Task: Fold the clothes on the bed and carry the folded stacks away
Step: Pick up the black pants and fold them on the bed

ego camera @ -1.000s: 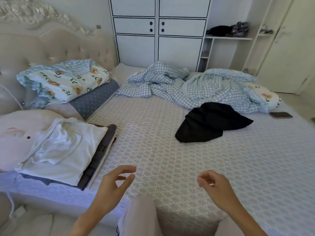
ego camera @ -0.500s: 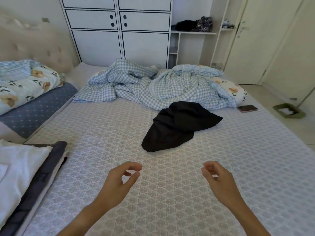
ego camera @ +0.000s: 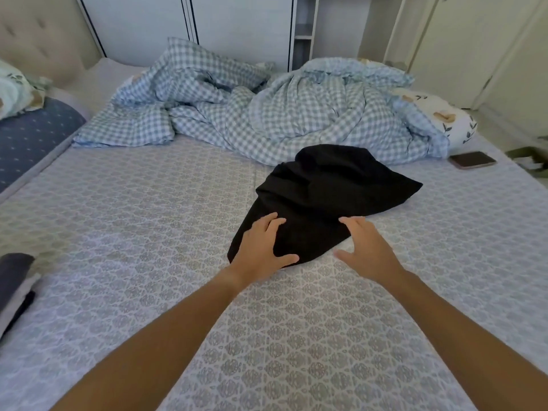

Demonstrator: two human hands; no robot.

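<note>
1. Head view: black garment [ego camera: 323,194] lies crumpled mid-bed on the patterned mattress cover [ego camera: 148,232], its far end just touching the checked duvet [ego camera: 281,114], near end pointing toward us.
2. Our left hand [ego camera: 261,247] is spread flat over the garment's near left corner, fingers straight, thumb out across the hem; nothing pinched. Contact looks likely, but we cannot tell for sure whether it presses or hovers.
3. Our right hand [ego camera: 366,247] is spread wide at the near right edge, fingertips over the black cloth, palm over the mattress cover. Holding nothing.
4. Handling, our judgement: soft, limp, light fabric. It will drape and slide easily over the cover; no stiffness, nothing fragile. One-handed lifting would let it bunch.
5. Where to take hold, we'd say: pinch the two near corners or the hem, one per hand, then lift and shake or drag it flat before folding. The bunched far part hides the seams, so garment type is unclear.
6. Step in hand: reach or first touch on this piece; folding not begun on it.
7. Outward: a folded stack [ego camera: 12,280] shows at the left edge, dark piece on top as far as visible. A phone [ego camera: 473,159] lies near the right bed edge, well apart from the garment. Floral pillow [ego camera: 439,117] sits behind the duvet, dotted blue bedding [ego camera: 32,140] far left.
8. Risk: dragging the garment back could snag the duvet edge.
</note>
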